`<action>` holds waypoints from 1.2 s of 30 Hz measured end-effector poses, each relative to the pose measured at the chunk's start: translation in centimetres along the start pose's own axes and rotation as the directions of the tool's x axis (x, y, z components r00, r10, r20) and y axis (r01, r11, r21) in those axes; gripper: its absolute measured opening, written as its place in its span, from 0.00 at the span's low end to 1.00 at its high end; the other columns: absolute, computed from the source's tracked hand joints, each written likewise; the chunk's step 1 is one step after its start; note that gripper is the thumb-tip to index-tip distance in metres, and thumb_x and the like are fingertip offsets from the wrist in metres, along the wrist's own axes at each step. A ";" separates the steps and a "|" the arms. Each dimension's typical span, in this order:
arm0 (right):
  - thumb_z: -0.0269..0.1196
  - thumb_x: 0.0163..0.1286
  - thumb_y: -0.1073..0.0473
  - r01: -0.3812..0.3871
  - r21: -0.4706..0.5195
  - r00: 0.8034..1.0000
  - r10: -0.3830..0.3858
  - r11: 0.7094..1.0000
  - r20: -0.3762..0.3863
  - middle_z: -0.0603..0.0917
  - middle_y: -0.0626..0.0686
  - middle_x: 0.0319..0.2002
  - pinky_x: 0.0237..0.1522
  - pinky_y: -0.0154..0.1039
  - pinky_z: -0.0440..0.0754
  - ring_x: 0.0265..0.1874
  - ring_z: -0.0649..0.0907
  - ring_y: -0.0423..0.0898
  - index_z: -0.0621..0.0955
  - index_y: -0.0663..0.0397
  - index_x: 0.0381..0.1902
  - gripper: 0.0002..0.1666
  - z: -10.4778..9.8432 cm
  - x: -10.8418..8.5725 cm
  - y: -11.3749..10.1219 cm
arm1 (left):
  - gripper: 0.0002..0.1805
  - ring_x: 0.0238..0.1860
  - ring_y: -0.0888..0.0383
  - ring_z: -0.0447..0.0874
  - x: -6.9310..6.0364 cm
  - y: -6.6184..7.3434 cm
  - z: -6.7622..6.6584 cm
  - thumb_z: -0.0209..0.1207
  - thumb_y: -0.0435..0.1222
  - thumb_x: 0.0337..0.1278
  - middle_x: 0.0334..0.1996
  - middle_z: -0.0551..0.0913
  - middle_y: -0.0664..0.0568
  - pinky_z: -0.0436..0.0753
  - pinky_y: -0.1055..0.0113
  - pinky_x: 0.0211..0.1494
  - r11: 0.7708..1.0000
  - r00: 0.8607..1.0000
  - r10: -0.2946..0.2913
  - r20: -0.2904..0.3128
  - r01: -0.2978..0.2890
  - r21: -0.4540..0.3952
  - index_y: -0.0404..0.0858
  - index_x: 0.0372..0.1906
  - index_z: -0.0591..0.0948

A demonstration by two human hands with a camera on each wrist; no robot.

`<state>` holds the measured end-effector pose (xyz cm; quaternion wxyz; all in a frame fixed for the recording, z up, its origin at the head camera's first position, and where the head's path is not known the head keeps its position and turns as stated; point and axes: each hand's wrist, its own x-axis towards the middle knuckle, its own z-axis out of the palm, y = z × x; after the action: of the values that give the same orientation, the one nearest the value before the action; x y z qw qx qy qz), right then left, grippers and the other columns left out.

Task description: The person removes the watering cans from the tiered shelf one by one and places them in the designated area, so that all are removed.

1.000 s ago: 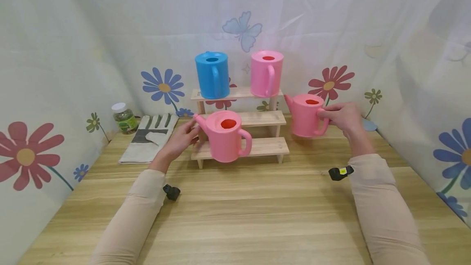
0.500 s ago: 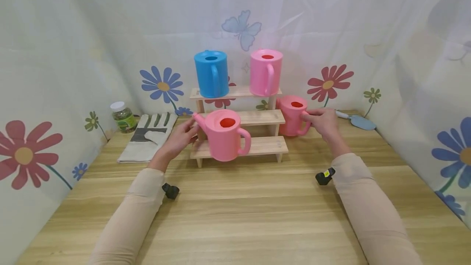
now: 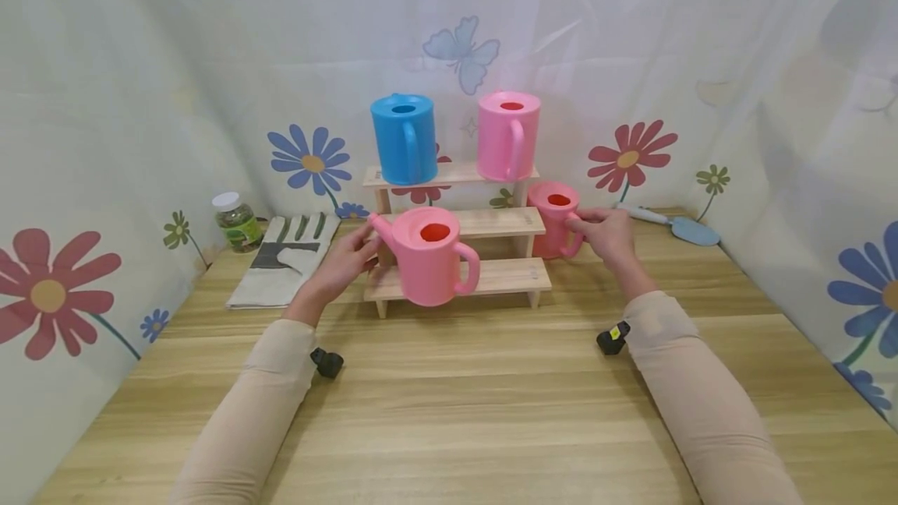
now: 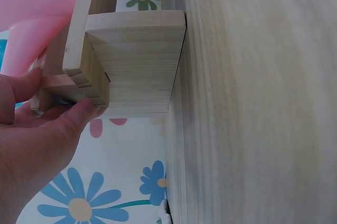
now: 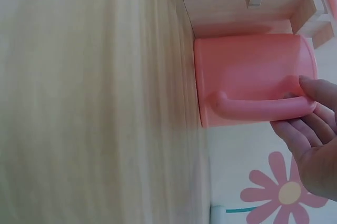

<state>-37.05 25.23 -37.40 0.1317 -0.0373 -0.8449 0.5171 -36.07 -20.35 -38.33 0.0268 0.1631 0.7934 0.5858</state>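
Note:
My right hand point(image 3: 609, 238) holds the handle of a pink watering can point(image 5: 247, 66), thumb and fingers about the handle's upper end. This can stands upright on the table, against the right side of a wooden stepped stand point(image 3: 500, 277). My left hand point(image 3: 344, 262) grips the left end of the stand's middle step, as the left wrist view shows. Another pink watering can point(image 3: 426, 263) sits on the lowest step, spout toward the left hand. On the top step are a blue watering can point(image 3: 393, 143) and a lighter pink watering can point(image 3: 494, 143), handles facing me.
Left of the stand lies a pair of white and grey gloves point(image 3: 266, 287). A jar with a white lid point(image 3: 238, 224) stands behind them. A small trowel with a light blue blade point(image 3: 694, 231) lies at the back right. A flowered curtain point(image 3: 596, 45) surrounds the table point(image 3: 449, 411).
My right hand has brought the pink watering can leftward and down, to the stand's right side. The trowel behind it has come into view. My left hand has stayed put.

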 end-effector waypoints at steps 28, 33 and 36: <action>0.73 0.63 0.44 0.269 -0.015 0.961 -0.267 0.963 0.077 0.87 0.59 0.51 0.55 0.48 0.84 0.52 0.85 0.53 0.84 0.60 0.58 0.33 -0.8 -6.2 -10.0 | 0.32 0.71 0.43 0.65 0.4 0.2 -0.1 0.47 0.41 0.79 0.77 0.57 0.41 0.73 0.49 0.68 1.000 1.000 0.011 0.021 -0.011 -0.006 0.44 0.81 0.53; 0.75 0.61 0.47 0.350 0.079 0.913 -0.359 0.933 0.195 0.88 0.55 0.48 0.52 0.45 0.85 0.50 0.86 0.49 0.86 0.58 0.55 0.29 2.2 -8.6 -10.9 | 0.32 0.71 0.43 0.64 0.2 -0.2 -0.1 0.47 0.41 0.79 0.77 0.56 0.42 0.72 0.49 0.69 1.000 1.000 0.019 0.023 -0.019 -0.013 0.42 0.81 0.53; 0.76 0.60 0.48 0.364 0.115 0.892 -0.381 0.924 0.243 0.89 0.53 0.46 0.51 0.44 0.86 0.48 0.87 0.47 0.85 0.57 0.55 0.30 4.0 -9.6 -10.9 | 0.32 0.71 0.42 0.64 0.2 -0.4 -0.1 0.47 0.41 0.80 0.77 0.56 0.41 0.72 0.49 0.69 1.000 0.999 0.024 0.021 -0.024 -0.012 0.42 0.81 0.53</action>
<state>-28.04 14.78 -31.25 0.1171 0.1982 -0.8286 0.5104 -36.34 -20.47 -38.66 0.0290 0.1786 0.7875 0.5892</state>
